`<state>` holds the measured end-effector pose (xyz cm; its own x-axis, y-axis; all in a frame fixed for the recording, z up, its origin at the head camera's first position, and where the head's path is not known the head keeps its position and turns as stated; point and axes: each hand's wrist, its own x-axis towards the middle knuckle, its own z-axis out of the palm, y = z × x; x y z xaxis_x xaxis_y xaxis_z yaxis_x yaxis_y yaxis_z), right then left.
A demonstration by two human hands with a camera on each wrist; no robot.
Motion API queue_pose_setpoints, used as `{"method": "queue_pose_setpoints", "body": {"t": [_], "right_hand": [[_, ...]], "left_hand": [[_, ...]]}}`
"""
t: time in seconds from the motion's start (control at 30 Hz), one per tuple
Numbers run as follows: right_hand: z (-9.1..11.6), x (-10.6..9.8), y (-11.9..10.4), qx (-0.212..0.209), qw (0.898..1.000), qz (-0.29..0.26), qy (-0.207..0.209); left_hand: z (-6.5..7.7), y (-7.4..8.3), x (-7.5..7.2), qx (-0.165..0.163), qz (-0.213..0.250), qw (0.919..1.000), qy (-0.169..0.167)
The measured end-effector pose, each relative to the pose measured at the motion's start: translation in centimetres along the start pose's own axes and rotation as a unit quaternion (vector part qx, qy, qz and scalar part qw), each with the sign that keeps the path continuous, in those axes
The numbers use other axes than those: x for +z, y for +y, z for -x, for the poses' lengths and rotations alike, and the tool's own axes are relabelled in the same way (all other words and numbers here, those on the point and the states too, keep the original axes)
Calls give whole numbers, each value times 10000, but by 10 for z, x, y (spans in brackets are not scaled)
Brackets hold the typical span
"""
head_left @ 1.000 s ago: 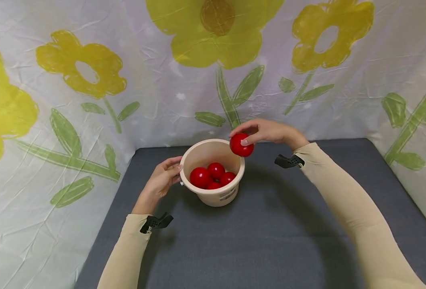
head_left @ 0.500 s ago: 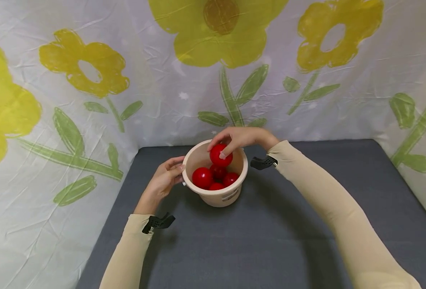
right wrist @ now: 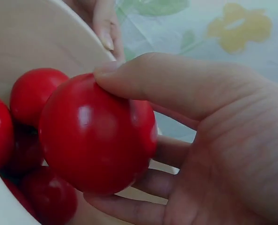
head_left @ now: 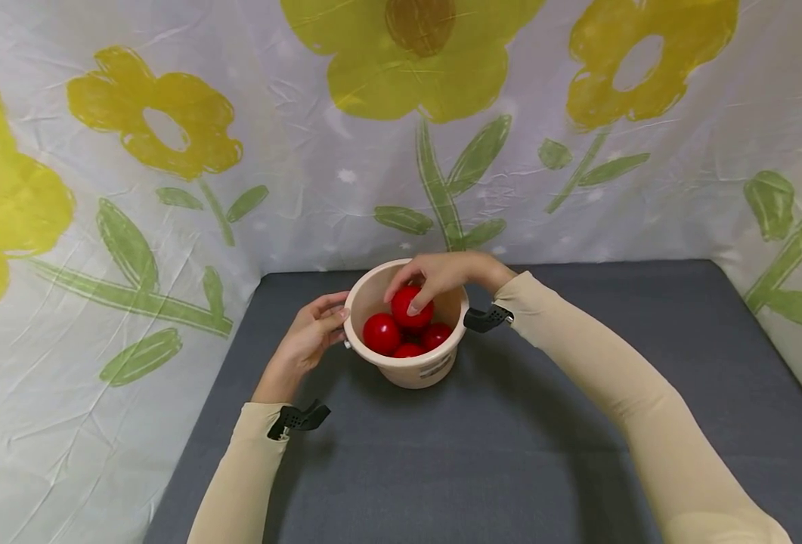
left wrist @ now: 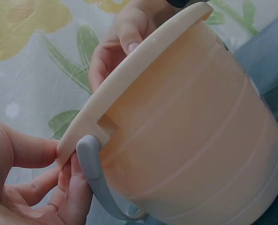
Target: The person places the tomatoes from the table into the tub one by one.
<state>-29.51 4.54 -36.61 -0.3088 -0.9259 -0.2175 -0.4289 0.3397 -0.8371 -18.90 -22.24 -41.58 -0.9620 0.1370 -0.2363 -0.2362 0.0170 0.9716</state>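
A cream plastic bucket [head_left: 407,361] stands upright near the back of the table, with several smooth red tomatoes [head_left: 382,334] inside. My left hand [head_left: 308,336] pinches its rim at the left, thumb on top and fingers beneath, beside the grey handle [left wrist: 94,173]. My right hand [head_left: 441,272] reaches in over the far right rim. Its thumb and fingers grip one large red tomato [right wrist: 94,136], low inside the bucket and close over the others. In the right wrist view this held tomato partly hides those behind it.
A dark grey cloth [head_left: 509,468] covers the table. Behind and at the sides hangs a pale curtain [head_left: 305,196] printed with yellow flowers. Black wrist mounts [head_left: 298,419] sit on both sleeves.
My right hand has carried the tomato left from the bucket's right rim, then down inside among the others. The left hand has kept its hold on the rim.
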Motion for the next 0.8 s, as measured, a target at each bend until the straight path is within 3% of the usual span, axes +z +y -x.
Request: {"method": "queue_pose_setpoints", "body": {"t": [0.2,0.4,0.5,0.6,0.7,0.8], "right_hand": [[7,-3,-3,-256,9987,-370,245],[22,-5,-5,-359,9972,-253,607],[35,-3,-8,-328,9944,-112,994],[52,2,-11,-211,9871,254,1568],[74,9,-12,-19,9735,825,2134],[99,17,-12,164,9563,1394,2566]], "left_hand": [[0,0,3,82,102,9998,-120],[-4,0,4,82,84,9998,-136],[-4,0,3,117,-229,9997,-57],[-1,3,3,440,-899,9949,87],[4,8,3,1146,-1893,9749,249],[9,17,6,1974,-2973,9336,327]]}}
